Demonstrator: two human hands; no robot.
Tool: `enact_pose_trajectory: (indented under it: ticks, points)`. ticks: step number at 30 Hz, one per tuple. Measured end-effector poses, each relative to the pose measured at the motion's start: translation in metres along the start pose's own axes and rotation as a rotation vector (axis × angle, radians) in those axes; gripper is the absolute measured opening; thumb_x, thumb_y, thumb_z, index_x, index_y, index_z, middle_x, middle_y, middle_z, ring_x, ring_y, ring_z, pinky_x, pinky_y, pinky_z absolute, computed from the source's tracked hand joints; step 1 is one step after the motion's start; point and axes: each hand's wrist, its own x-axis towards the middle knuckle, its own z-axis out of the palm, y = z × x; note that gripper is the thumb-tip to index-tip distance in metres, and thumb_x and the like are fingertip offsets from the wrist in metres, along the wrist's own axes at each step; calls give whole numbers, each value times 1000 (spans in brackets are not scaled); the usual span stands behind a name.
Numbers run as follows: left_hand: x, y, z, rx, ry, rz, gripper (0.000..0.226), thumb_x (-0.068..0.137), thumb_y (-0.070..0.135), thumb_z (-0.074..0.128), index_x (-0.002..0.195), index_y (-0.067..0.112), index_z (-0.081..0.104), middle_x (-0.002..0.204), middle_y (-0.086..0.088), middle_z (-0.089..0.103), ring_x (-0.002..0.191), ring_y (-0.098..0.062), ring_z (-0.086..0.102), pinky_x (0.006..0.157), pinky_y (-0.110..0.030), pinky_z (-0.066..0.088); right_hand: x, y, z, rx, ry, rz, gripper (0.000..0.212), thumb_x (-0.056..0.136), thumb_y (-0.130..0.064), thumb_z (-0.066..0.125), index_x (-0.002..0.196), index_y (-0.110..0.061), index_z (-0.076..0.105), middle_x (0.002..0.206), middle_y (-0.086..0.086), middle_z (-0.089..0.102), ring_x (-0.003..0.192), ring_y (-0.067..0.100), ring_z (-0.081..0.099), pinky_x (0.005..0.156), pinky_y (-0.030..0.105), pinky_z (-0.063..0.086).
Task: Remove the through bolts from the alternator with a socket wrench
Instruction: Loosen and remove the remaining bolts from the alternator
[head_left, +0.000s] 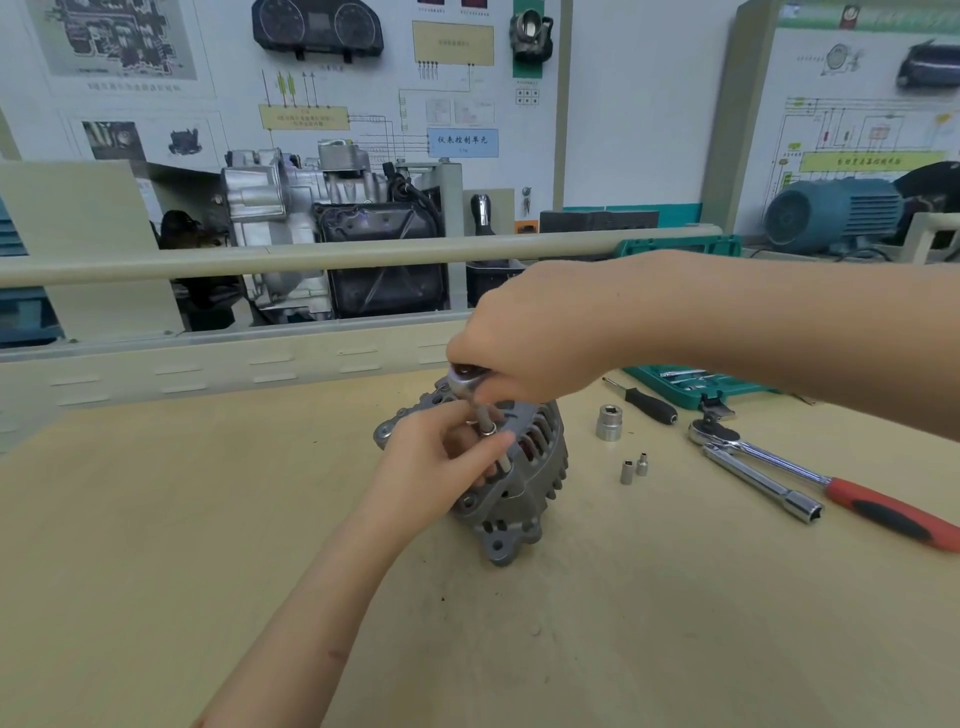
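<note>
A grey alternator (524, 488) stands on the wooden bench in the middle of the view. My right hand (524, 332) grips the head of a small socket wrench (464, 376) just above the alternator's top. A thin socket shaft (487, 423) runs down from the wrench head toward the housing. My left hand (441, 462) is against the alternator's left side, its fingers and thumb pinching the lower end of that socket shaft. The bolt under the socket is hidden by my fingers.
Right of the alternator lie a large socket (609, 422), two small sockets (634, 467), a black-handled driver (649, 402), a red-handled ratchet (831, 483) and a chrome extension (763, 486). A green tool case (691, 384) lies open behind them. A rail (311, 257) borders the bench's far edge.
</note>
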Motion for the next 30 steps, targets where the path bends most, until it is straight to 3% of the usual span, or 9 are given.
enact_pose_trajectory:
  ticks: [5,8,12,15,19,22,24,26,30]
  points:
    - [1,-1,2,64,53,18,19,79,26,66,72,9,61,50,0,56,48,-12,55,52,-24,44,-3,3,-3,19,21,-2,8,83,-38,54,88,-34,59,52,-21,24,43,-3,20,44,15,11]
    - [2,-2,5,116,100,44,24,77,32,67,75,9,59,53,-3,50,57,-27,54,55,-33,43,-1,0,-6,1,19,-33,25,82,-35,56,66,-36,36,51,-17,24,44,-3,18,44,17,12]
    - [2,-2,2,73,81,47,24,76,31,67,74,8,61,59,-15,58,60,-31,56,62,-43,48,3,-2,0,-29,40,1,30,82,-35,55,59,-33,36,49,-17,24,43,-2,19,43,19,12]
    - [1,-1,-1,34,35,49,11,79,26,65,73,17,64,58,-9,62,55,-22,58,63,-38,50,0,-1,0,7,28,20,6,84,-36,53,83,-33,58,49,-19,22,42,-3,18,43,16,10]
    - [2,-3,-1,53,65,48,17,78,27,67,72,11,64,54,-2,60,52,-15,56,58,-32,48,0,1,-6,34,-12,6,17,85,-35,52,98,-29,61,54,-21,25,45,-4,21,44,15,13]
    - [2,-6,3,126,129,84,19,76,30,68,71,13,61,47,8,47,47,-5,45,50,-22,38,-2,-2,-9,17,24,-3,8,82,-36,56,75,-33,54,50,-19,22,42,-3,16,43,16,10]
    - [2,-6,4,145,137,96,19,76,32,67,76,14,62,48,10,45,48,-3,44,49,-18,35,0,-5,-9,-26,18,-5,36,80,-36,57,57,-33,31,48,-16,20,42,-2,15,42,18,10]
    - [3,-5,3,131,120,84,20,76,32,66,74,13,61,48,6,48,48,-6,46,52,-21,39,1,-7,-8,-58,21,11,42,80,-36,57,55,-33,23,47,-15,21,41,-1,16,42,18,10]
    - [2,-3,0,39,47,71,18,80,25,64,65,16,60,59,-16,58,58,-27,57,63,-39,48,-5,-5,-9,13,17,38,6,85,-36,53,80,-33,53,50,-17,23,42,-2,17,42,16,10]
